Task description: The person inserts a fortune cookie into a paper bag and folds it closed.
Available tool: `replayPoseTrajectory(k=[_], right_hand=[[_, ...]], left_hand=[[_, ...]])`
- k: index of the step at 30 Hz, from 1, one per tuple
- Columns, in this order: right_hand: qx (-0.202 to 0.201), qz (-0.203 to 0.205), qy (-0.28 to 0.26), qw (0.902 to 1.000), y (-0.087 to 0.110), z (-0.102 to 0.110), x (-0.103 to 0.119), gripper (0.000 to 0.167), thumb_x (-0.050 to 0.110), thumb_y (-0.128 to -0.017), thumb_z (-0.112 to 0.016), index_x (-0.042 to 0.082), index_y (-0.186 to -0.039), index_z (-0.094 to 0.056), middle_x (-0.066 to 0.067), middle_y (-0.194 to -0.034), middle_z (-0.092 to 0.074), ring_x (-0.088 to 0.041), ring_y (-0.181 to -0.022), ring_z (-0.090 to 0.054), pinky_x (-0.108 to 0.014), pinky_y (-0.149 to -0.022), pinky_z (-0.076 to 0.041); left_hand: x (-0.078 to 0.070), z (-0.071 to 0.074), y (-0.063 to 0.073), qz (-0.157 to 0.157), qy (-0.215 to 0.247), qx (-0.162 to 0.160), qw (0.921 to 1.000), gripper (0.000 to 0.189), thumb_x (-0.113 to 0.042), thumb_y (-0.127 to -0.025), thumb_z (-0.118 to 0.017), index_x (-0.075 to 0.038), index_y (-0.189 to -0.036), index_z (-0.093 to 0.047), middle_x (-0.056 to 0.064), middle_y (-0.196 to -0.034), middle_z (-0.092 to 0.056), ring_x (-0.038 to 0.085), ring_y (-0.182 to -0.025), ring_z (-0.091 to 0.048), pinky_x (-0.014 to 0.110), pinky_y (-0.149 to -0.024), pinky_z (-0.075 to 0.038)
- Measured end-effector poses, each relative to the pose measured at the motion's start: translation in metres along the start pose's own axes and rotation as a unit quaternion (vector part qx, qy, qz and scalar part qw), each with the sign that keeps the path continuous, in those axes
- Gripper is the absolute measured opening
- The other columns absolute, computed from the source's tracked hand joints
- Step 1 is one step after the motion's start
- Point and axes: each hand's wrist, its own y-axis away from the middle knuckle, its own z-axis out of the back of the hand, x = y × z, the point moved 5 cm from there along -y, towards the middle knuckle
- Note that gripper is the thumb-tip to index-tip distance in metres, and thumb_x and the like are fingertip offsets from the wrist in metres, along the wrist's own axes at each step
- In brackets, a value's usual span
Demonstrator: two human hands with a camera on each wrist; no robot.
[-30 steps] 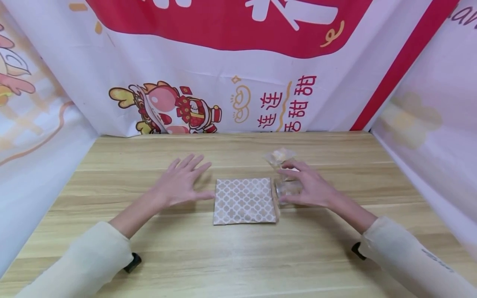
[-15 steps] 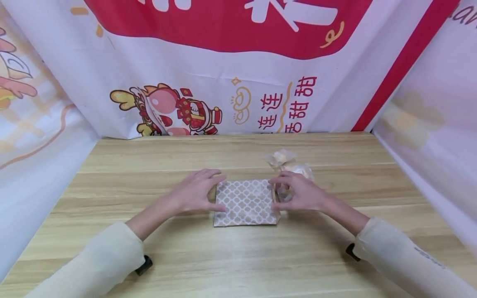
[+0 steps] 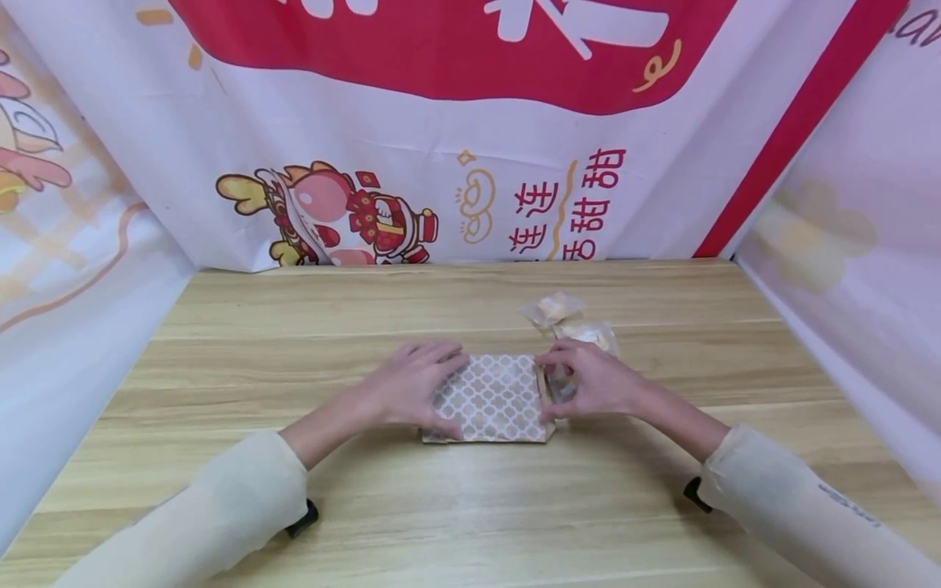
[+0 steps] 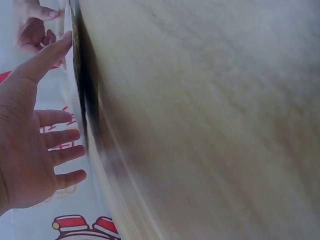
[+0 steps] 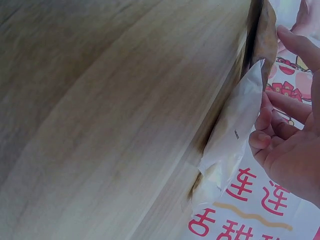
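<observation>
A flat paper bag (image 3: 503,400) with a tan and white lattice pattern lies on the wooden table. My left hand (image 3: 415,384) rests over its left part, with thumb near the front edge and fingers near the back. In the left wrist view, the fingers of the left hand (image 4: 25,135) are spread and fairly straight. My right hand (image 3: 599,380) touches the bag's right end with thumb and forefinger apart. From the right wrist, the bag (image 5: 265,37) shows under the thumb, while the other fingers curl loosely. A clear-wrapped packet (image 3: 563,385) sits under the right palm, partly hidden.
Two more clear-wrapped packets, a pale one (image 3: 553,309) and another (image 3: 594,335), lie behind the right hand. Printed white and red cloth (image 3: 470,122) hangs along the back of the table (image 3: 470,523) and both sides.
Both hands have come in to the bag from either side. The left hand has slid further right over it; the right hand has moved off the packets to the bag's right end.
</observation>
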Motion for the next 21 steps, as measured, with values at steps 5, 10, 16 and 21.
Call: replayPoseTrajectory(k=[5, 10, 16, 21], right_hand=[[0.011, -0.013, 0.016, 0.9997, -0.001, -0.001, 0.0, 0.073, 0.038, -0.07, -0.095, -0.002, -0.127, -0.071, -0.005, -0.106, -0.066, -0.016, -0.087, -0.058, -0.027, -0.072, -0.053], [0.017, -0.025, 0.033, 0.999, -0.003, -0.002, 0.001, 0.075, 0.041, -0.069, -0.096, 0.0, -0.127, -0.071, -0.006, -0.11, -0.065, -0.018, -0.095, -0.058, -0.034, -0.079, -0.056], [0.018, -0.03, 0.049, 0.9982, -0.007, -0.001, 0.004, 0.078, 0.041, -0.067, -0.097, 0.002, -0.129, -0.071, -0.007, -0.114, -0.064, -0.021, -0.102, -0.058, -0.036, -0.081, -0.058], [0.019, -0.024, 0.048, 0.9984, -0.011, -0.004, 0.004, 0.077, 0.042, -0.068, -0.096, 0.003, -0.129, -0.072, -0.006, -0.114, -0.064, -0.019, -0.099, -0.058, -0.033, -0.078, -0.056]], left_hand=[[-0.004, -0.004, -0.003, 0.0, 0.002, 0.014, 0.9999, 0.12, -0.077, -0.07, -0.077, -0.004, -0.158, -0.039, 0.022, -0.163, -0.037, 0.039, -0.15, -0.035, 0.062, -0.124, -0.024], [-0.005, -0.007, -0.003, 0.002, -0.018, 0.016, 0.9997, 0.12, -0.076, -0.07, -0.078, -0.006, -0.159, -0.04, 0.022, -0.162, -0.038, 0.039, -0.149, -0.036, 0.062, -0.123, -0.025], [-0.003, -0.003, 0.0, 0.007, -0.033, 0.014, 0.9993, 0.117, -0.072, -0.071, -0.079, -0.006, -0.159, -0.039, 0.024, -0.161, -0.038, 0.042, -0.147, -0.037, 0.064, -0.123, -0.025], [0.003, -0.002, 0.005, 0.018, -0.036, 0.011, 0.9991, 0.117, -0.073, -0.071, -0.079, -0.006, -0.158, -0.04, 0.024, -0.161, -0.038, 0.043, -0.148, -0.037, 0.065, -0.123, -0.024]])
